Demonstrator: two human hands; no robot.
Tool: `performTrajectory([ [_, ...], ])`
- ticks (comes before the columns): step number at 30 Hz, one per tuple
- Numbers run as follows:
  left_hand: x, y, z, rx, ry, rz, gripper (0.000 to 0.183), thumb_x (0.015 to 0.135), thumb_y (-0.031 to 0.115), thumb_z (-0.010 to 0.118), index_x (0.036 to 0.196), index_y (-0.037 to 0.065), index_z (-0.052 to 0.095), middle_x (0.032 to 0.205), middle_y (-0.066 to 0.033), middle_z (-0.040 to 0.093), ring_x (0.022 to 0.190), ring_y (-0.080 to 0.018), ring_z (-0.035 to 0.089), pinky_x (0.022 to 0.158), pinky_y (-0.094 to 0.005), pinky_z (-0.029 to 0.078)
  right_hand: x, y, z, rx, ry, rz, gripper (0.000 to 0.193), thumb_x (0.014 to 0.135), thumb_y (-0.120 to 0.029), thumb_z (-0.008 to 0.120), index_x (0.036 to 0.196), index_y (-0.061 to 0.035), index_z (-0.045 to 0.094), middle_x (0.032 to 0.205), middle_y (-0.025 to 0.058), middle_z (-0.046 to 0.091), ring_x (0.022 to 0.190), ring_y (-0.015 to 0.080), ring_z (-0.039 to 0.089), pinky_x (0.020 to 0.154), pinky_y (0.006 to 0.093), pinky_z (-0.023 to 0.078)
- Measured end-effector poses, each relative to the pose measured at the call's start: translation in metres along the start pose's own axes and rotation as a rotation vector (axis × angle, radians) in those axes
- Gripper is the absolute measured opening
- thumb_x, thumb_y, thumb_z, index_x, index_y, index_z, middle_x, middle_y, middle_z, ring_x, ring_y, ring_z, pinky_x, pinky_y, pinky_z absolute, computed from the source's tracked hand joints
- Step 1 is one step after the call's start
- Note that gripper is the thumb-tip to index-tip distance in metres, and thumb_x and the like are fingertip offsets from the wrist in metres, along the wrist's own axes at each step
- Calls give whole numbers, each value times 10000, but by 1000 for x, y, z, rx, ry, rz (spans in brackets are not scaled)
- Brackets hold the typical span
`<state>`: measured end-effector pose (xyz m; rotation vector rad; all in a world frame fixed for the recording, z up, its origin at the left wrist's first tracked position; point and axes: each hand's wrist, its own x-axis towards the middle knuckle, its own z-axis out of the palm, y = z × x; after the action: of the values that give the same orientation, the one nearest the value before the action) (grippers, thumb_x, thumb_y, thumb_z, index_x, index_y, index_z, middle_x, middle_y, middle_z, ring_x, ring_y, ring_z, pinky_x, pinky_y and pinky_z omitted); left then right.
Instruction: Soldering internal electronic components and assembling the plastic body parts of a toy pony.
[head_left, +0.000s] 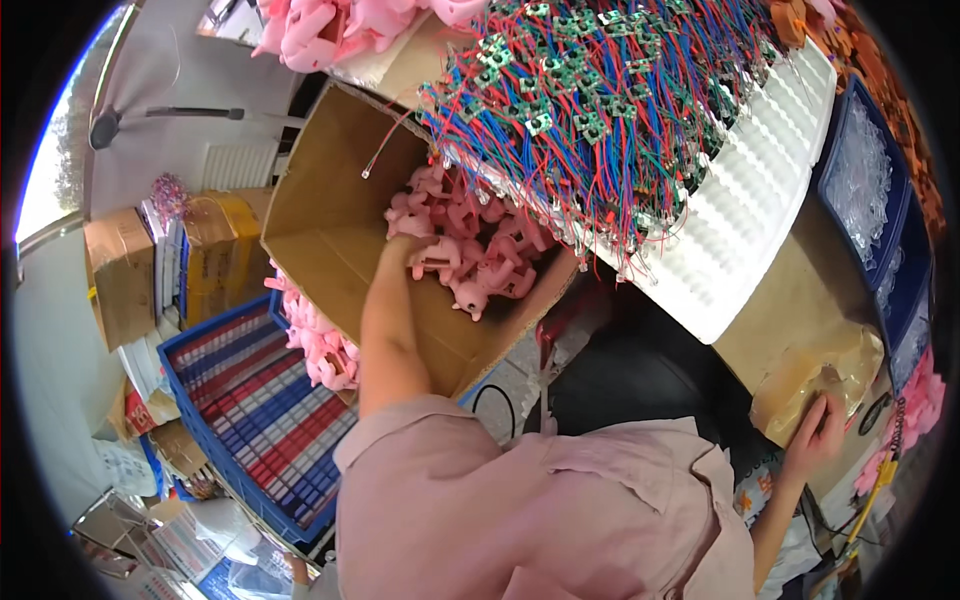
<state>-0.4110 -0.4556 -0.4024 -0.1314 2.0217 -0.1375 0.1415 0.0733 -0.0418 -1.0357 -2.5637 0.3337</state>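
Deep in a tilted cardboard box (330, 190), my left hand (405, 248) reaches among a heap of pink plastic animal-shaped toy parts (470, 290). Its fingers are hidden by the parts, so whether it grips one cannot be told. My right hand (818, 440) lies at the table's edge on the right, fingers stretched out, beside and perhaps touching a clear plastic bag (790, 385). Right above the box, a large pile of small green circuit boards with red and blue wires (590, 110) covers a white foam tray (750, 270), some wires hanging over its edge.
More pink parts (310, 30) lie at the top left, with others (325, 345) beside the box. A blue crate (270, 400) with striped contents stands on the left, near cardboard boxes (120, 270). Blue bins (860, 170) of clear pieces line the right side.
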Motion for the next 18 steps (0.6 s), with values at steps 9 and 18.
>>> performTrajectory([
  [9,-14,98,132,-601,591,296,878,695,572,698,1355,66,418,1182,-255,570,1111,-381,553,911,-421,454,-8,-1,1,-86,-62,33,140,937,-55,508,970,58,585,938,131,622,856,231,589,792,300,453],
  [18,-26,98,100,-513,702,3,776,720,602,652,1224,24,536,1173,-217,601,1057,-347,596,832,-418,497,2,-4,1,-96,11,-11,145,934,-84,541,990,37,600,905,119,636,821,216,605,824,306,461],
])
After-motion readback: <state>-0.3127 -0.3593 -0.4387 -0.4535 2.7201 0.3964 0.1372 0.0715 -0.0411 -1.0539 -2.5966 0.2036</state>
